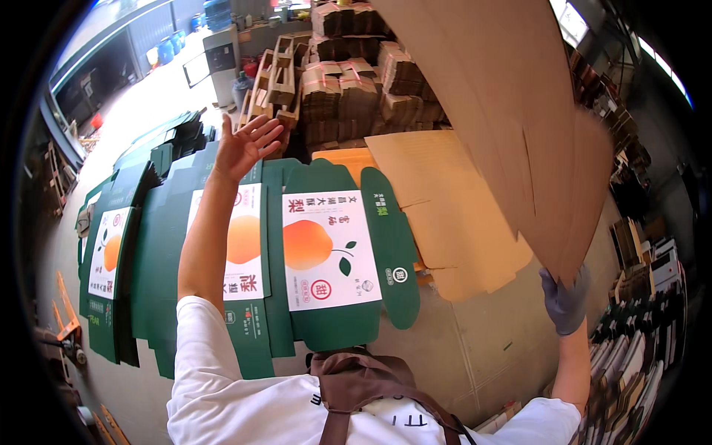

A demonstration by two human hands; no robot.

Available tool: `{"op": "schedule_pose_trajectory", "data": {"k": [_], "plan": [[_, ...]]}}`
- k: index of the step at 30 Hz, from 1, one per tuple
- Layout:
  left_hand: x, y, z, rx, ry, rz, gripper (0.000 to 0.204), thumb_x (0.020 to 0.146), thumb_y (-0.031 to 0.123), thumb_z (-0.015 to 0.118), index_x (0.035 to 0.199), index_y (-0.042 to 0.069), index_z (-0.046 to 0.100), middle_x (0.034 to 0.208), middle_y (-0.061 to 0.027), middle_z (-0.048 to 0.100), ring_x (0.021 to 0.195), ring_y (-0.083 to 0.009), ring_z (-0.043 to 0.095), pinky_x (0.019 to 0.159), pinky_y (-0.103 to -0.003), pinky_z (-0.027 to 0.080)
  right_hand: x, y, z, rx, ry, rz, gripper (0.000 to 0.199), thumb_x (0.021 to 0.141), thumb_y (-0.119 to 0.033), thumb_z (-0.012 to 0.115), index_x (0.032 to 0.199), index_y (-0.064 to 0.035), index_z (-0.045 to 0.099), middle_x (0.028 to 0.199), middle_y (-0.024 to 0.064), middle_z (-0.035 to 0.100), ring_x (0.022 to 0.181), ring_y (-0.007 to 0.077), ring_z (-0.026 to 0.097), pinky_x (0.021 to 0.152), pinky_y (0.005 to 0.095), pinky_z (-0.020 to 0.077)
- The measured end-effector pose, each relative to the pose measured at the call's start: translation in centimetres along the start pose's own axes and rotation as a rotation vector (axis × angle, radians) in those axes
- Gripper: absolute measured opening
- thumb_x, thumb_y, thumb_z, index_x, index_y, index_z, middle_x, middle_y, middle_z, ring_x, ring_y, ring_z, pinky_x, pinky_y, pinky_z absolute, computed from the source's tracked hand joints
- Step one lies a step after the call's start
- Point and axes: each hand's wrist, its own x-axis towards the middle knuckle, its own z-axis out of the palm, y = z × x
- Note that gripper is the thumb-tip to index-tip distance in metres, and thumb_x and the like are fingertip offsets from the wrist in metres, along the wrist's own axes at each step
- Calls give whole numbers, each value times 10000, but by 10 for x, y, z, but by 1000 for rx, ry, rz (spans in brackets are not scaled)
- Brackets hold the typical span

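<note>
Farthest left, flat green box blanks (119,245) with a fruit picture lie fanned in overlapping stacks, so a fair number seem already laid out. The left hand (248,144) is bare and raised above them with its fingers (268,133) spread and released, holding nothing; below its palm and along the forearm runs another green blank (245,245), and just right of the fingertips lies the topmost green blank (330,252), printed face up, its rounded flaps ending cleanly on the floor. Beyond the fingertips stand bundles of folded brown cartons (356,89), a wall that closes off the far side. Right of the green blanks a plain brown cardboard sheet (437,208) lies flat, its near corner overhanging bare concrete floor (475,348), which looks like the one open patch for setting anything down. The right hand (565,300), in a grey glove, is clenched on the lower corner of a large brown cardboard sheet (504,126), the piece now in hand, which rises tilted from the fingers up and leftward across the view, well off the floor; it has not been laid on any stack, and I judge that this step is only half done. Right of the gloved fingers, upright stacks of flat cartons (638,356) crowd close, so the sheet's long edges have room mainly toward the left and downward.
</note>
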Motion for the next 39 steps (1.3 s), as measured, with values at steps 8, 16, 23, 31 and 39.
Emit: {"op": "schedule_pose_trajectory", "data": {"k": [8,16,23,31,39], "plan": [[-197,9,-58,-247,135,157,690,946,530,458,1367,-17,477,1313,-218,531,1188,-346,535,999,-461,475,-70,-3,121,-211,-42,103,397,895,-224,579,1259,-68,569,1220,133,634,1097,327,613,985,453,456],[-336,-112,-96,-162,908,-242,429,931,236,575,1294,7,565,1108,-137,676,947,-258,684,856,-386,568,-133,71,366,-436,-897,260,427,944,-251,503,1368,-207,487,1331,76,564,1212,268,567,996,552,402],[-366,-188,-53,129,911,-542,155,888,2,608,1025,48,663,929,-29,699,789,-113,667,739,-258,555,-69,75,494,-78,-744,669,331,959,-332,515,1167,-92,609,1089,165,678,1008,363,656,867,468,511],[-383,-259,57,408,1237,-410,70,911,12,644,899,61,595,712,84,543,647,15,450,595,-167,352,169,-109,624,1099,-703,790,386,936,-374,602,982,1,682,818,107,690,541,179,614,532,323,508],[-380,-255,100,570,1250,-358,61,930,22,616,945,-11,566,785,33,602,724,-11,508,649,-182,418,230,-143,637,529,-884,451,682,895,-643,518,870,16,695,706,178,665,501,279,627,563,380,513]]}}
